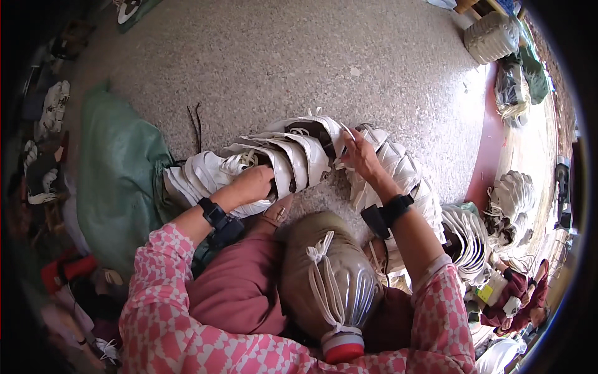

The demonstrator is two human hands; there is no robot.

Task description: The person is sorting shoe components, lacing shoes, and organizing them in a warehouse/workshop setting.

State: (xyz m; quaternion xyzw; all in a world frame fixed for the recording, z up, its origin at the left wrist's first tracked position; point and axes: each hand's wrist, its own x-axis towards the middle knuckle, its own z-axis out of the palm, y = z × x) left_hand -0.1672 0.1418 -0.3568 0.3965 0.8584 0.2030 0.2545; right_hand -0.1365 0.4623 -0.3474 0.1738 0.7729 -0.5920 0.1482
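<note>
White shoe uppers [283,156] with dark linings lie nested in a curved row on the floor before me. My left hand [252,184] is curled over the edge of an upper in the left part, its fingertips hidden inside the opening. Beside the row's right-hand bend, my right hand [363,156] pinches a thin white strip [347,131]; I cannot make out whether it is a lace end or a tool. More nested uppers [395,165] run down under my right forearm. Between my legs sits a clear plastic jar [330,274] with a red cap and white laces tied on it.
A green sack [118,181] stands at the left, against the row's end. Further stacks of uppers [464,243] lie at the right, near another person's maroon sleeve [517,293]. Shoes [55,109] line the far left. A bundle [492,37] stands at the far right.
</note>
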